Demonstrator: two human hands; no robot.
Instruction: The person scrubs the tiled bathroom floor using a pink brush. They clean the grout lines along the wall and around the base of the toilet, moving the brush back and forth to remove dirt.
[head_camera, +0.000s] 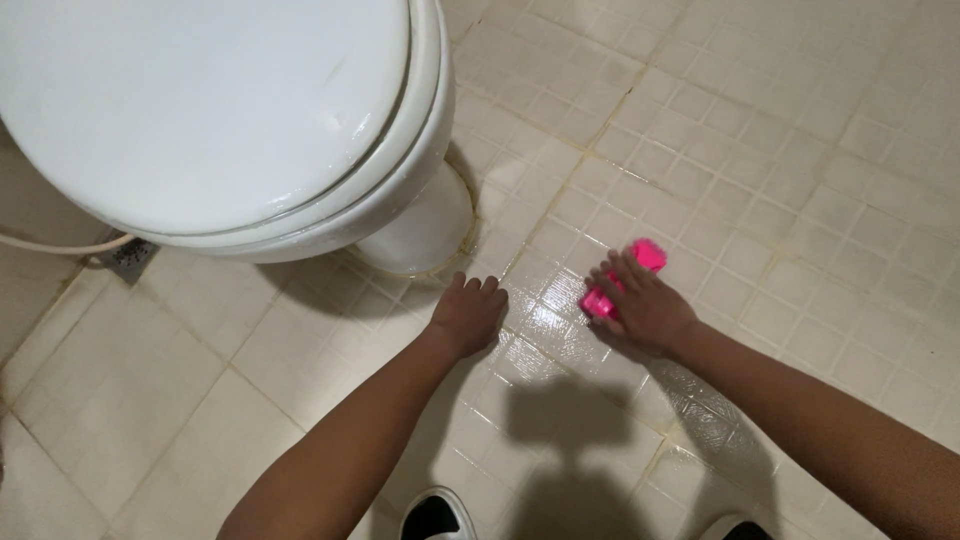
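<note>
A wet, glossy floor (800, 150) of small cream tiles is seen, beside a white toilet (220, 110) with its lid down. A pink brush (622, 278) is pressed to the tiles under the right hand (640, 305), fingers close together over it, its long axis angled up-right. The left hand (467, 312) is rested flat nearby, fingers together.

No packages, labels, signs or screens are visible (the view covers only the tiled floor and the surrounding bathroom fixtures).
</note>
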